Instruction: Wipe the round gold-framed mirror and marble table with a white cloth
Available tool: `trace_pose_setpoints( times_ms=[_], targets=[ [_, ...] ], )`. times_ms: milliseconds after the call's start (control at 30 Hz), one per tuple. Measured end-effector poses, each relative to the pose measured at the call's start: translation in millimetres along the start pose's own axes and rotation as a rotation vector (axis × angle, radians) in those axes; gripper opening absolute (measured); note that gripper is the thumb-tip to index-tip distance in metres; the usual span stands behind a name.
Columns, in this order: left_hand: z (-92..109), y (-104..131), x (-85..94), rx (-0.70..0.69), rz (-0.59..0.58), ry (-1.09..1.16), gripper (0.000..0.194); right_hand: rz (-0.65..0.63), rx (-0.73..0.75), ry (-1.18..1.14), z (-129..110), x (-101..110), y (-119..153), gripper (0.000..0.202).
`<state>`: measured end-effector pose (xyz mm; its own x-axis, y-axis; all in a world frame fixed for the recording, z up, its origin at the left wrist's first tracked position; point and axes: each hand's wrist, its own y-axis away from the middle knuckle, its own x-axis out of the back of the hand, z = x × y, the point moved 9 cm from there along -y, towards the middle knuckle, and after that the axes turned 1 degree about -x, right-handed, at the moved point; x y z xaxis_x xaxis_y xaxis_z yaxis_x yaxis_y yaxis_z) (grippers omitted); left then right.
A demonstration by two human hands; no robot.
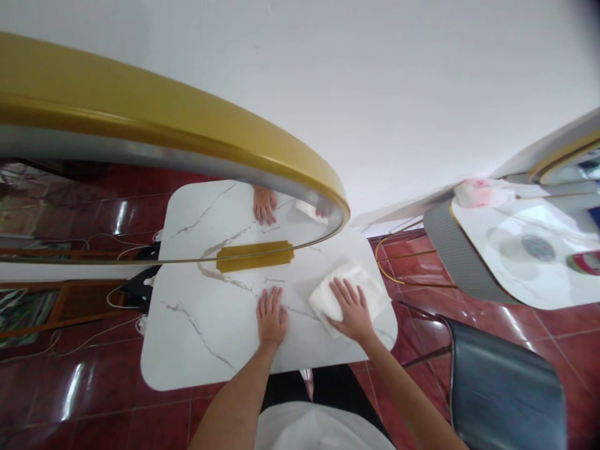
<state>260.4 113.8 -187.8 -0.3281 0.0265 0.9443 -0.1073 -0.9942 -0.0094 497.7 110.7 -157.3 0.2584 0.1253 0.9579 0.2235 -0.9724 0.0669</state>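
My left hand (271,317) lies flat on the white marble-patterned tabletop (187,356), fingers stretched out and holding nothing. On the right side of the same top, my right hand (350,307) holds a bunched white cloth (323,300) against the surface. Its fingers lie over the cloth, and the underside of the palm is hidden. Beyond both hands, a gold mirror base (255,262) meets the tabletop. The large gold-framed mirror (225,125) rises there and reflects the table, a hand and part of the cloth.
At right stands a second marble-patterned table (515,275) with a pink-and-white packet (482,192) and a round clear item on it. A black chair (506,387) is close to my right arm. Cables (94,337) run along the red tiled floor at left.
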Motion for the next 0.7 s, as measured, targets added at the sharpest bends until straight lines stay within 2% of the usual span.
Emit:
trace_pose_setpoints(
  times_ms=[200, 267, 333, 400, 500, 700],
  targets=[
    [0.7, -0.3, -0.7, -0.009, -0.026, -0.007, 0.055, 0.125, -0.192, 0.067, 58.9, 22.2, -92.5, 0.074],
    [0.5, -0.5, -0.5, -0.006, -0.032, -0.007, 0.055, 0.142, -0.224, 0.073, 68.7, 25.6, -109.3, 0.073],
    [0.3, -0.6, 0.1, 0.002, -0.030, -0.005, 0.055, 0.159, -0.247, 0.074, 72.5, 27.7, -114.5, 0.072],
    [0.3, -0.7, 0.5, 0.006, -0.026, -0.002, 0.055, 0.174, -0.267, 0.073, 71.6, 28.5, -107.5, 0.072],
    [0.3, -0.6, 0.0, 0.008, -0.025, -0.004, 0.055, 0.171, -0.278, 0.070, 64.2, 26.4, -76.5, 0.072],
    [-0.7, -0.4, -1.7, 0.015, -0.028, 0.001, 0.055, 0.127, -0.281, 0.053, 44.2, 16.7, 29.7, 0.076]
  ],
)
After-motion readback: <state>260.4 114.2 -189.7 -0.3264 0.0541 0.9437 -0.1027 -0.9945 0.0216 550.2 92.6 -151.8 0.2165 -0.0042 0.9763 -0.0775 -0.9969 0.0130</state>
